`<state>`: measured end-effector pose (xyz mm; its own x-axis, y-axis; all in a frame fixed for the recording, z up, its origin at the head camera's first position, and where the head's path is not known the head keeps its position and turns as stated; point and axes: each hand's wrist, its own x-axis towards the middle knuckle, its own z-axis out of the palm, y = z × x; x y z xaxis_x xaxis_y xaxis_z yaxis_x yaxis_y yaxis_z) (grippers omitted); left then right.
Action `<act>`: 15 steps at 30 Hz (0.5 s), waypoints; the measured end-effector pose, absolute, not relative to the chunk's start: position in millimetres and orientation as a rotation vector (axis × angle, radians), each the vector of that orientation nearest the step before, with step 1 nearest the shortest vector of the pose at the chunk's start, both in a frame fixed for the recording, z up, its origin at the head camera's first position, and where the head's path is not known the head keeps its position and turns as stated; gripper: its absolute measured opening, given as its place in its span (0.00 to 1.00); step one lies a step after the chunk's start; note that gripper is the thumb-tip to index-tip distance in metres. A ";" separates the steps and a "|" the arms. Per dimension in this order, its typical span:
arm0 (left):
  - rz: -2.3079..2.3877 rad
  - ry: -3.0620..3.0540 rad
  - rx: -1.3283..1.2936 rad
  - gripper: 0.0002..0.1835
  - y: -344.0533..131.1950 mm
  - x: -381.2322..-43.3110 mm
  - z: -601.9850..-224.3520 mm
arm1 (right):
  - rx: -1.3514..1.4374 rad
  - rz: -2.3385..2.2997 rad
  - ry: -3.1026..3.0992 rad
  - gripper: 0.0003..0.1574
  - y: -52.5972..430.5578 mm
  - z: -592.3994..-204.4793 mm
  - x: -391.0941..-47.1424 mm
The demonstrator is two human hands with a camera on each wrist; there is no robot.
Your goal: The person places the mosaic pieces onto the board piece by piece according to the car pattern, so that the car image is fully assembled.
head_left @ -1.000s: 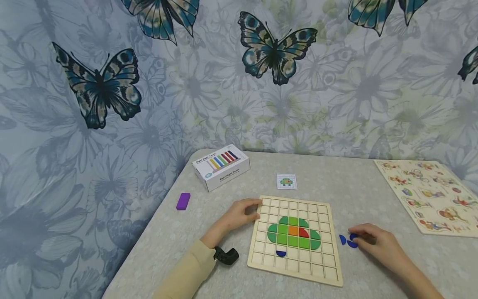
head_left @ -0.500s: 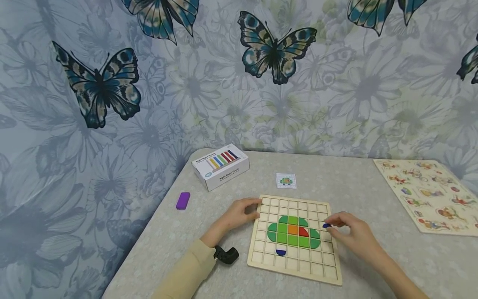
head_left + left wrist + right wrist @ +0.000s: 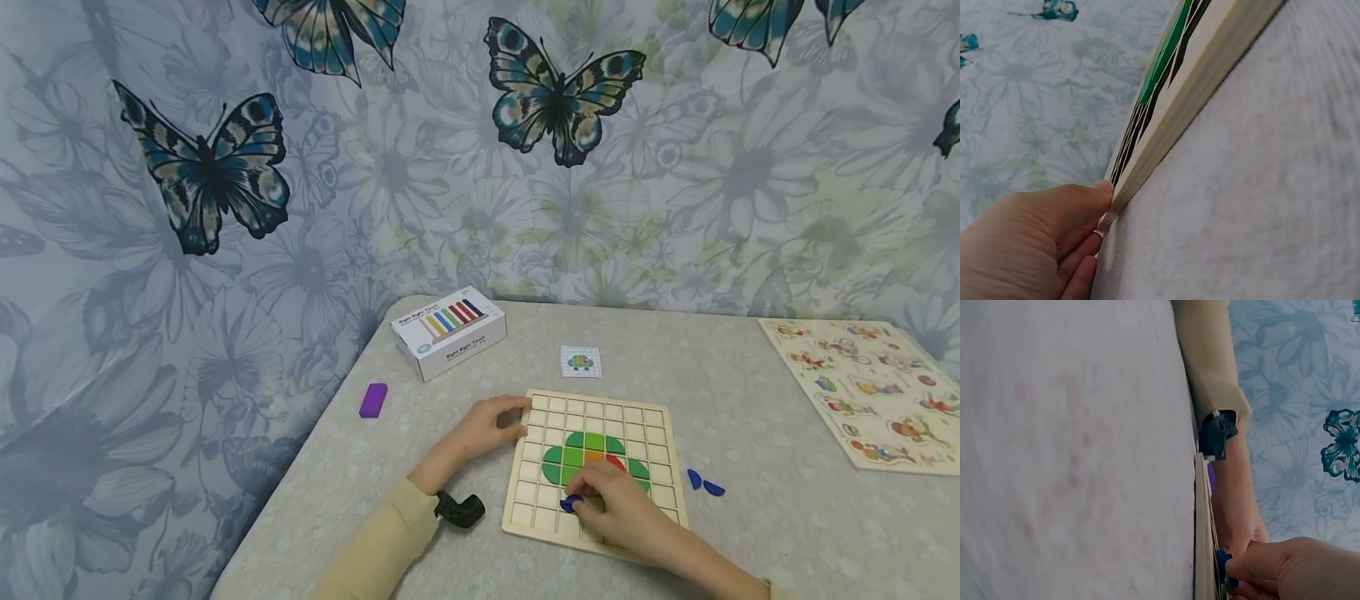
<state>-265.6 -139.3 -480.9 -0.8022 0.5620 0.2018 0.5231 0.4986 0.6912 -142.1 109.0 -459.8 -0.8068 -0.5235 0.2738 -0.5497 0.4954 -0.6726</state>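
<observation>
My left hand (image 3: 486,427) pinches the upper left edge of a square wooden grid board (image 3: 645,417); in the left wrist view, the thumb (image 3: 1094,199) lies against that edge. Over the board's lower part, my right hand (image 3: 622,508) pinches a blue half-round tile (image 3: 1230,575) between thumb and fingertips. A blue tile (image 3: 567,504) shows at these fingertips, where held and placed tiles overlap. Green tiles (image 3: 572,457), an orange tile and a red tile (image 3: 617,462) form a shape in the grid, partly covered by the right hand.
Two loose blue half-round tiles (image 3: 714,488) lie right of the board. Behind it is a small pattern card (image 3: 581,362). A white box (image 3: 450,333) and a purple block (image 3: 372,400) are at the left, and a picture board (image 3: 870,392) at the right.
My right hand has picked a blue half-round tile from the group of loose ones and carried it left over the board to the placed blue tile. The left hand stays at the board's edge.
</observation>
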 end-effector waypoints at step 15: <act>1.198 2.674 0.978 0.25 -139.6 -266.7 -480.7 | 0.948 1.376 -2.696 0.05 108.9 -464.4 -146.4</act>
